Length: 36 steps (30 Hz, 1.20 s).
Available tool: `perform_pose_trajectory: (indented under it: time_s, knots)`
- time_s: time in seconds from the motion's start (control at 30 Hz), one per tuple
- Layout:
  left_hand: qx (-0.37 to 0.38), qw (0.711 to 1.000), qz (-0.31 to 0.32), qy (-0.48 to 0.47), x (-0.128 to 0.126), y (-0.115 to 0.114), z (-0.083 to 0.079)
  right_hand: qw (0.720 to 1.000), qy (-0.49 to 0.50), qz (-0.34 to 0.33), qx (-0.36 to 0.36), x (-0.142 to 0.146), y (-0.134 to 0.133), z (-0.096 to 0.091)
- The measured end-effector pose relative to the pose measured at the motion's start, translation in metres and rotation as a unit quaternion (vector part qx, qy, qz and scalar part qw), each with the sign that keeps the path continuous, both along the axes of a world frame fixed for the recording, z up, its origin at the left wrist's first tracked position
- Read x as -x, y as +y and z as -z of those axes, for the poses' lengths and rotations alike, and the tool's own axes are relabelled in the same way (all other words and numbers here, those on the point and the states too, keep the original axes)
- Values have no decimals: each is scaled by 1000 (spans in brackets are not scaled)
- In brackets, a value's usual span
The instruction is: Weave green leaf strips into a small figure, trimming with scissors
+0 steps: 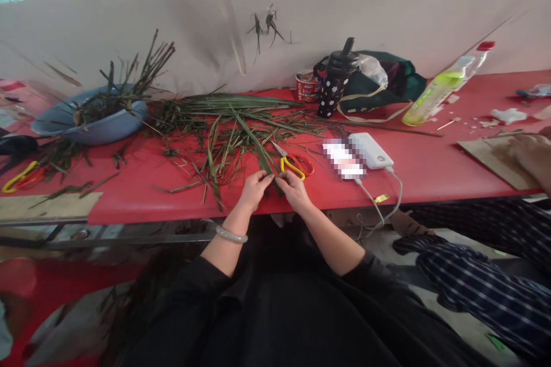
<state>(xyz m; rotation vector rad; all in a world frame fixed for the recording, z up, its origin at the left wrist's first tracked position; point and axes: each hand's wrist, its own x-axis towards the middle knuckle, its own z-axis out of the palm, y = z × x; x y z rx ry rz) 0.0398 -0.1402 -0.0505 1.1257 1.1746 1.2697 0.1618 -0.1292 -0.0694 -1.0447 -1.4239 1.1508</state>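
My left hand point(255, 188) and my right hand point(295, 189) meet near the front edge of the red table, thumbs and fingers pinched together. Between them is a long green leaf point(263, 160), its far part slanting up and away over the pile. Just beyond my right hand lie scissors point(293, 166) with yellow and orange handles, blades pointing to the far left. A loose heap of cut green leaves and stems point(224, 137) spreads ahead and to the left. What my fingertips cover on the leaf is hidden.
A blue basin point(107, 129) of stems stands at the left, near other scissors point(26, 178). To the right are a phone point(344, 159), a cabled power bank point(371, 151), a black tumbler point(338, 83) and a tilted bottle point(447, 86). A co-worker's hand point(531, 155) rests on a board.
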Motion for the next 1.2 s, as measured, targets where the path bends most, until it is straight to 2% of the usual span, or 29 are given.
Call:
perform_pose_trajectory:
  time_s: [0.13,0.27,0.37,0.53,0.67,0.77,0.9,1.03,1.2]
  knots:
    - [25,998,-19,-57,3,3,6,999,41,35,-7,-1,0,0]
    - [30,986,-86,-137,4,7,10,990,124,66,8,-3,-4,-1]
    - [17,975,-115,-191,7,10,12,984,140,106,2,-3,-6,0]
    - [13,969,-84,-232,11,6,11,994,-1,105,10,5,-1,1]
    - [16,976,-63,-210,8,2,12,985,-92,109,-99,6,-2,0]
    - [-2,981,-47,-186,6,1,14,974,-140,77,-162,5,-6,-1]
    - [-13,981,-56,-186,7,3,14,966,-212,32,-141,6,-8,0]
    - [-12,963,-118,-244,12,9,14,963,-222,45,-145,5,-10,0]
    - [-14,939,-145,-310,15,15,16,965,-183,21,-185,0,-19,-3]
